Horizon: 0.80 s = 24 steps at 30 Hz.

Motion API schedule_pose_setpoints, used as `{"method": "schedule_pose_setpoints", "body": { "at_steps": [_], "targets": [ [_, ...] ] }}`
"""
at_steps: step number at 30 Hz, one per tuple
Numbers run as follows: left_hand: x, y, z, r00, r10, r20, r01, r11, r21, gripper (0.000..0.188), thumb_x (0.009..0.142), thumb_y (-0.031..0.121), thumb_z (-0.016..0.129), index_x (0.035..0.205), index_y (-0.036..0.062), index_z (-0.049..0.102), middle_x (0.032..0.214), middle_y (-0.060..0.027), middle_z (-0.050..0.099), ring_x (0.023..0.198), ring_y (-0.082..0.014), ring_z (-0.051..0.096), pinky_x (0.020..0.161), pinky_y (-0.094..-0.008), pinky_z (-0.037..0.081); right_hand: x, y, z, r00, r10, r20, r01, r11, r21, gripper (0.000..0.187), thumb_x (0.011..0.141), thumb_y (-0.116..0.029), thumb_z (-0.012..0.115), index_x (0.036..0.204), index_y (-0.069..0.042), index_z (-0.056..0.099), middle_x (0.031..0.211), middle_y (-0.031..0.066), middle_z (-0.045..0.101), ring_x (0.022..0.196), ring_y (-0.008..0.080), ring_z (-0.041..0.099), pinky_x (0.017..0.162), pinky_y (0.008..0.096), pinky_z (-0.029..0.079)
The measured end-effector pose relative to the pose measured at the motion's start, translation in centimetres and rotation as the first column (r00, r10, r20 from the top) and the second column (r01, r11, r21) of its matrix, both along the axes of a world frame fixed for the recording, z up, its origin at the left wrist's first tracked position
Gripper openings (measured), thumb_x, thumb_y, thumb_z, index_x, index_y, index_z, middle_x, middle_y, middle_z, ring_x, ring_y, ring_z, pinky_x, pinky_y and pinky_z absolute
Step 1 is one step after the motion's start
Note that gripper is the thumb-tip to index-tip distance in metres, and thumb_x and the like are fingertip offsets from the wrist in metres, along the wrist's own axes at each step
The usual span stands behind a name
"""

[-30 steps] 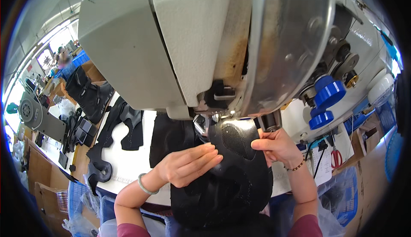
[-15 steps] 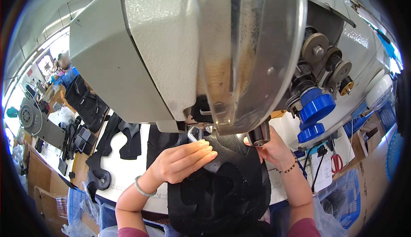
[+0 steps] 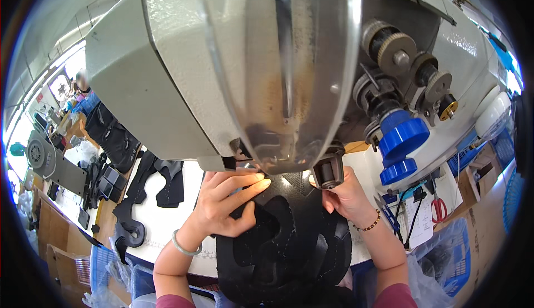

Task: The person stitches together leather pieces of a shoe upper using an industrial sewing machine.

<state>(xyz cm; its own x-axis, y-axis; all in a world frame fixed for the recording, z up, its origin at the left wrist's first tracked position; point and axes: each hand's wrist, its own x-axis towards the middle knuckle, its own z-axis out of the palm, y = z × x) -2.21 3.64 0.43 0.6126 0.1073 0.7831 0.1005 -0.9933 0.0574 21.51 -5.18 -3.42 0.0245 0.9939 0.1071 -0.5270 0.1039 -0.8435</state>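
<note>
A black stitched piece of sheet material [image 3: 278, 235], with mesh and curved cut shapes, lies under the head of a sewing machine [image 3: 183, 74] and hangs toward me. My left hand [image 3: 228, 199] rests on its left side, fingers stretched toward the needle area and thumb apart below them. At its right edge my right hand [image 3: 347, 196] pinches the piece, thumb on top and fingers curled, partly hidden by a dark metal cylinder [image 3: 328, 171] of the machine. A clear curved guard [image 3: 295, 85] and the machine head hide the needle.
Blue knobs [image 3: 403, 138] and knurled thread-tension discs stick out on the machine's right. Black cut pieces [image 3: 130, 205] lie on the white table at left. Red-handled scissors [image 3: 439, 210] lie at right. Blue baskets [image 3: 459, 263] with plastic bags stand below the table.
My left thumb and fingers have spread apart over the piece. The piece has turned slightly and slid farther under the machine. My right hand is a little farther left, and the view has shifted slightly.
</note>
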Motion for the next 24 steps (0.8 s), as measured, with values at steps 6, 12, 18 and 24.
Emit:
{"method": "schedule_pose_setpoints", "body": {
  "at_steps": [6, 12, 18, 24],
  "targets": [
    [0.4, -0.9, 0.0, 0.989, 0.148, -0.007, -0.147, 0.986, 0.082, 0.034, 0.064, 0.008, 0.078, 0.097, 0.0093, 0.069, 0.096, -0.0056, 0.059, 0.087, -0.0243, 0.059, 0.072, -0.0356, 0.044, -1.1, -0.9, 0.7, 0.984, -0.098, 0.146, 0.104, 0.994, -0.031, 0.01, 0.081, -0.007, 0.067, 0.077, -0.002, 0.06, 0.056, 0.0016, 0.055, 0.036, 0.0089, 0.047, 0.032, 0.0196, 0.032],
    [0.3, -1.0, -0.4, 0.991, 0.131, -0.025, -0.13, 0.991, 0.026, 0.039, 0.064, 0.006, 0.077, 0.101, 0.0102, 0.069, 0.09, -0.0045, 0.053, 0.081, -0.0237, 0.053, 0.068, -0.0339, 0.043, -1.9, -1.2, 0.8, 0.988, -0.106, 0.116, 0.113, 0.992, -0.051, 0.01, 0.082, -0.006, 0.065, 0.076, -0.001, 0.059, 0.057, 0.0033, 0.055, 0.035, 0.0088, 0.044, 0.034, 0.02, 0.031],
    [-0.2, -0.5, -0.4, 0.991, 0.133, -0.031, -0.134, 0.99, -0.036, 0.037, 0.065, 0.005, 0.076, 0.101, 0.0108, 0.07, 0.096, -0.006, 0.058, 0.087, -0.0248, 0.057, 0.073, -0.0338, 0.048, -3.4, -2.0, 1.1, 0.961, -0.188, 0.203, 0.202, 0.978, -0.049, 0.011, 0.083, -0.009, 0.065, 0.085, 0.001, 0.062, 0.062, 0.0054, 0.058, 0.036, 0.0069, 0.043, 0.035, 0.0196, 0.032],
    [-0.9, -1.1, -0.2, 0.976, 0.199, 0.092, -0.126, 0.851, -0.51, 0.022, 0.073, -0.001, 0.072, 0.094, 0.0053, 0.072, 0.101, -0.009, 0.064, 0.091, -0.0209, 0.063, 0.078, -0.0287, 0.052, -4.7, -2.0, 1.2, 0.935, -0.238, 0.261, 0.237, 0.971, 0.036, 0.019, 0.086, -0.015, 0.063, 0.09, 0.003, 0.062, 0.06, 0.0051, 0.057, 0.038, 0.0056, 0.044, 0.036, 0.0189, 0.033]
  ]
}}
